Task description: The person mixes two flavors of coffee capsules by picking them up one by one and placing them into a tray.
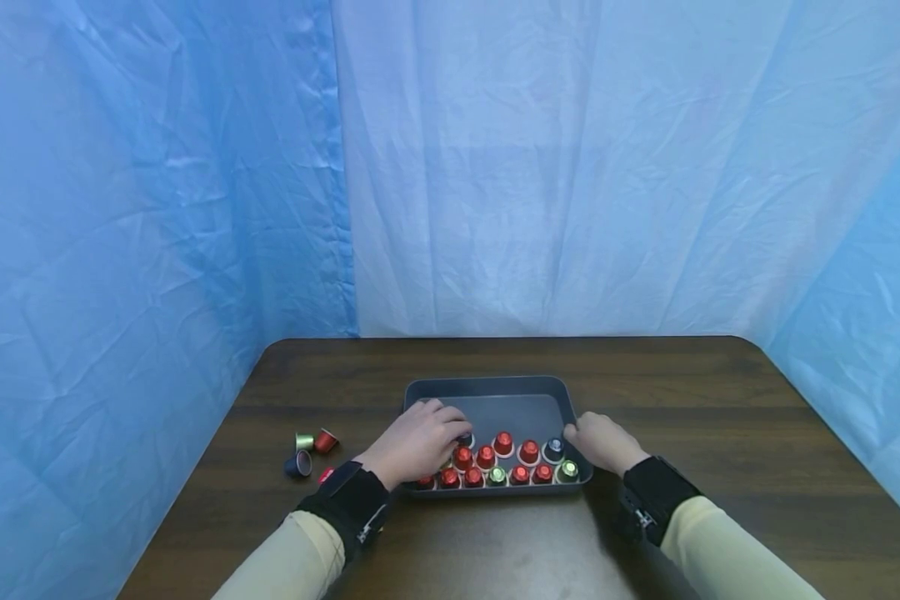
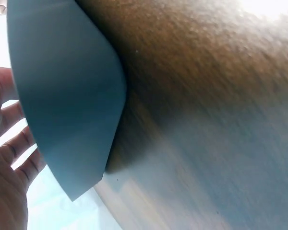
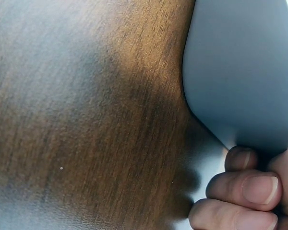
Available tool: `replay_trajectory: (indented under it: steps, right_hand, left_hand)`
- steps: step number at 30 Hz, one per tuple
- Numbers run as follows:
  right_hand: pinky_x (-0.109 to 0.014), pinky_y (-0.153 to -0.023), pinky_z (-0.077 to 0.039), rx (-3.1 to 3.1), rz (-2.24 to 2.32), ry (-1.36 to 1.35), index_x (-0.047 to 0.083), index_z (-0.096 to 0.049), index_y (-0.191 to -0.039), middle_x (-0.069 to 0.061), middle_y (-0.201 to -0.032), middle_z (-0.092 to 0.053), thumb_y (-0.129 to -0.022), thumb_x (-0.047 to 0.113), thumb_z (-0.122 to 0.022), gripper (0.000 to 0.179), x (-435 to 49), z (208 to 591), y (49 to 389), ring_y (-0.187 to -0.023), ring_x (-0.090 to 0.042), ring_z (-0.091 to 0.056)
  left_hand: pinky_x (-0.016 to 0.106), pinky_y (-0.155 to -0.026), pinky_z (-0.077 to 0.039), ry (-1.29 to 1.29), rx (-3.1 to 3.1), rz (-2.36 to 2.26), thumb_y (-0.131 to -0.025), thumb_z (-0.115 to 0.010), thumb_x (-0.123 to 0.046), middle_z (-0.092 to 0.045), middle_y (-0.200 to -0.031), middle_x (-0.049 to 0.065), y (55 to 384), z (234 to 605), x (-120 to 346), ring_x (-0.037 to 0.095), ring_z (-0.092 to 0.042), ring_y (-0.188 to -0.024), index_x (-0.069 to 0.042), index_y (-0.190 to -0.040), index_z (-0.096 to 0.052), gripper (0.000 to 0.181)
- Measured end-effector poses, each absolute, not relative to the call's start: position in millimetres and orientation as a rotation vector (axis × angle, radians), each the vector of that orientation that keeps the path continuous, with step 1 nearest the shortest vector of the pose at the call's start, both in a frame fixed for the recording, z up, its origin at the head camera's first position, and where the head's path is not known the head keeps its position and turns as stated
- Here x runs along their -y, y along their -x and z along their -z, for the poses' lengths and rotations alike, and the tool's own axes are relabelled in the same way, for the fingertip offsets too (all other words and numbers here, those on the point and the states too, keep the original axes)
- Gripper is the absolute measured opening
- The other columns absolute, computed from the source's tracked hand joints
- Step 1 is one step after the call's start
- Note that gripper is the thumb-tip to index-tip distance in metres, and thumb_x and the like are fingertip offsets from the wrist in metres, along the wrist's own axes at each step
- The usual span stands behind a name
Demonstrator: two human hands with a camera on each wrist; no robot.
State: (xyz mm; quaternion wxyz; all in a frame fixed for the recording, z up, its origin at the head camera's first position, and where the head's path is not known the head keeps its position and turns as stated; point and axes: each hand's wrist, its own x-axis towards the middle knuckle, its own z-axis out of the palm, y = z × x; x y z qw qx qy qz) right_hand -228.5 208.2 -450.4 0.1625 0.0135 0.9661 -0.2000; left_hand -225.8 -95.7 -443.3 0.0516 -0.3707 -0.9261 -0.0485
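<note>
A dark grey baking tray (image 1: pixel 487 385) lies on the table, with red, green and dark blue coffee capsules standing in rows along its near side. My left hand (image 1: pixel 420 440) reaches over the tray's left part. Its fingertips pinch a dark coffee capsule (image 1: pixel 465 439), mostly covered by the fingers. The left wrist view has the tray's outer wall (image 2: pixel 72 96) in front of the left hand (image 2: pixel 7 158), hiding the fingertips. My right hand (image 1: pixel 603 440) grips the tray's right rim. In the right wrist view its curled fingers (image 3: pixel 245 189) lie against the tray (image 3: pixel 240 72).
Left of the tray, loose on the wooden table (image 1: pixel 682 392), lie a green capsule (image 1: pixel 304 442), a red capsule (image 1: pixel 326 441), a dark blue capsule (image 1: pixel 298 463) and another red capsule (image 1: pixel 326 475) partly behind the left wrist. Blue sheets (image 1: pixel 532 167) hang around the table.
</note>
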Motion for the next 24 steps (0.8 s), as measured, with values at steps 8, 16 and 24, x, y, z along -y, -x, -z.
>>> replay_trajectory:
  steps: [8, 16, 24]
  right_hand:
    - [-0.034, -0.058, -0.039, -2.762, 0.566, -0.028, 0.0, -0.064, -0.096, -0.006, -0.073, -0.055, -0.095, 0.028, -0.043, 0.035, -209, 451, 230, -0.064, -0.02, -0.052]
    - [-0.035, -0.06, -0.04, -2.777, 0.549, -0.012, -0.002, -0.064, -0.1, -0.007, -0.076, -0.056, -0.095, 0.027, -0.044, 0.035, -209, 450, 229, -0.066, -0.02, -0.052]
    - [-0.035, -0.059, -0.039, -2.779, 0.554, -0.01, -0.002, -0.064, -0.101, -0.006, -0.075, -0.055, -0.095, 0.027, -0.043, 0.036, -209, 449, 229, -0.066, -0.02, -0.052]
  left_hand:
    - [0.036, -0.092, -0.041, 1.104, 2.785, 0.127, -0.087, -0.064, -0.033, -0.06, -0.114, -0.007, 221, 440, 111, 0.014, -0.051, -0.106, -0.023, -0.12, -0.063, 0.034]
    - [0.037, -0.088, -0.042, 1.074, 2.727, 0.154, -0.086, -0.066, -0.028, -0.06, -0.112, -0.005, 216, 438, 135, 0.015, -0.051, -0.102, -0.02, -0.118, -0.064, 0.033]
    - [0.038, -0.092, -0.041, 0.94, 2.76, 0.142, -0.085, -0.067, -0.029, -0.057, -0.116, -0.006, 212, 441, 164, 0.015, -0.049, -0.106, -0.023, -0.119, -0.063, 0.035]
